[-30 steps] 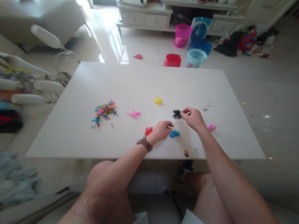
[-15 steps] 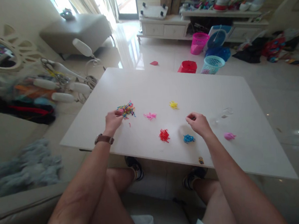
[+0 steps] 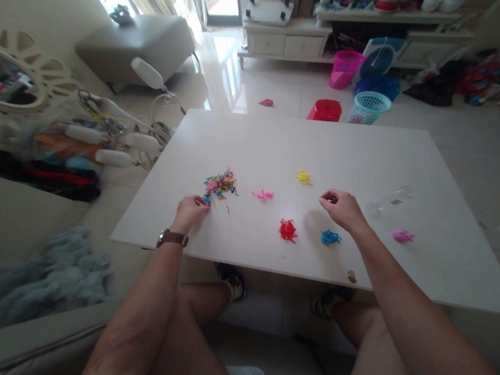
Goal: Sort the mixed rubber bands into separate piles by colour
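My left hand is at the near left edge of a mixed pile of small coloured rubber bands. Its thumb and fingers are pinched together against a few bands there; what lies between the fingertips is too small to make out. Over the table, between yellow bands and blue bands, hovers my right hand. Its fingers are curled closed, and their contents are hidden. Pink bands and a heap of red bands lie between the two hands.
On the white table, a clear plastic bottle-like item and a pink-purple bundle lie to the right. A small figure-shaped piece sits near the front edge. Beyond the table stand a red bin and a light-blue basket.
My left hand has slid from the pile's left side toward me, to its near left edge. The right hand stays closed above the table. The whole view has turned slightly left.
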`<state>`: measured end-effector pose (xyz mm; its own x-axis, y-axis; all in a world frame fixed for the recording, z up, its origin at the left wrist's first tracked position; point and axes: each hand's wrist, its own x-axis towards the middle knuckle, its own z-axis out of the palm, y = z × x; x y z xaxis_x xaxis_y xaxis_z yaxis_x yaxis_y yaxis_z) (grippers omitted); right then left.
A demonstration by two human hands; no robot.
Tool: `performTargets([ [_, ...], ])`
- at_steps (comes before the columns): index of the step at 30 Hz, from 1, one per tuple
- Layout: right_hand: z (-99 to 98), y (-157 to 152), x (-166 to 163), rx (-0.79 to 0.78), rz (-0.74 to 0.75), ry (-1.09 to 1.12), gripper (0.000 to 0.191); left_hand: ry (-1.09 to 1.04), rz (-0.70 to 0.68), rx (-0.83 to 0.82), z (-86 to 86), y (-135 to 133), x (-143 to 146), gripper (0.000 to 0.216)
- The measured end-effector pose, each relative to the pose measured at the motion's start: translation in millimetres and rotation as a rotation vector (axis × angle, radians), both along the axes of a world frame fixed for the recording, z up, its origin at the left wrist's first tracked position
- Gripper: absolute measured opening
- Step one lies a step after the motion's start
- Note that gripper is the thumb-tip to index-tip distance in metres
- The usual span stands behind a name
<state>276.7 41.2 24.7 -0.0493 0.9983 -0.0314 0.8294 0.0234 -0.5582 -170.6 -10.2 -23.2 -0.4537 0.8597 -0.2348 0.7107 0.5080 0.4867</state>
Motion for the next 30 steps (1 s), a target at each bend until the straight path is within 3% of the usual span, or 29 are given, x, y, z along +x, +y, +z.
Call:
performTargets([
  [7,-4.4,-4,-4,-0.033,0.021,-0.005,0.02,0.019,-0.051,-0.006,-7.3,0,6,0.013],
  [15,-7.8,-6,1,-0.033,0.04,-0.028,0.018,-0.047,0.015,0.09,1.1,3,5,0.011],
  [25,-7.1,-6,-1,-0.043,0.031,-0.003,0.017,-0.65,0.279,0.229,7.7,9,9,0.028],
  [30,-9.1,-5,-2,-0.049,0.033,-0.016,0.017,-0.872,0.391,0.247,8.5,12,11,0.013],
])
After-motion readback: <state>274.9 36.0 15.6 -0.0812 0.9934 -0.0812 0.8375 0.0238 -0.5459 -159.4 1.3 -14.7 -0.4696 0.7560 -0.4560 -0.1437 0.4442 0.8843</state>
